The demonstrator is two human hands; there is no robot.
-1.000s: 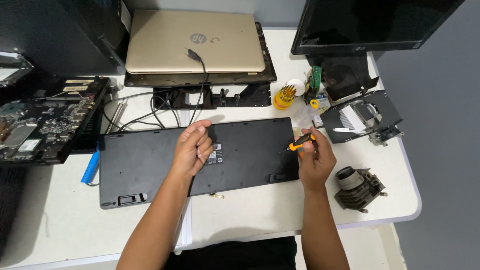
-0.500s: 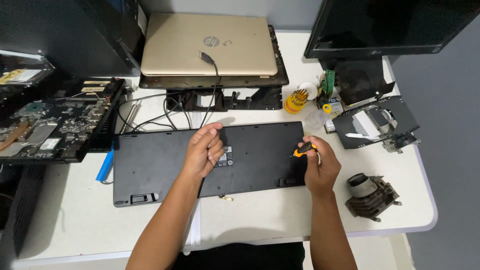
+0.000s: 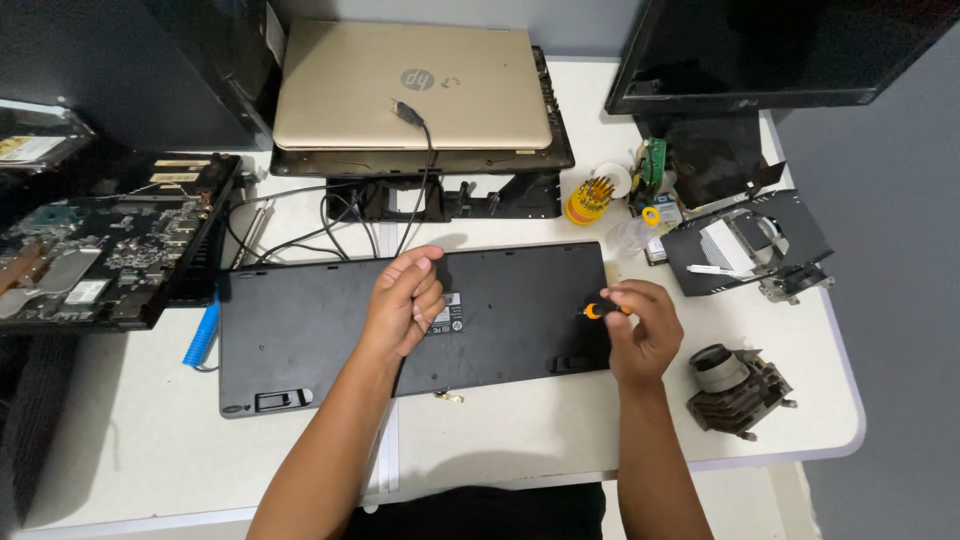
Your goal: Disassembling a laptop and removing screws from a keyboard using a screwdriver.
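Right hand (image 3: 640,335) grips a screwdriver (image 3: 597,311); left hand (image 3: 403,300) (loosely curled) rests on keyboard (image 3: 300,330).

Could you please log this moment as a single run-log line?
left hand: resting on black keyboard back | right hand: holding orange screwdriver at keyboard's right edge

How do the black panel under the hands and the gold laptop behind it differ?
The black panel lies flat on the white table; the gold laptop sits raised on a dark base. The left hand rests on the panel; only a cable plug touches the laptop. Both are flat rectangles.
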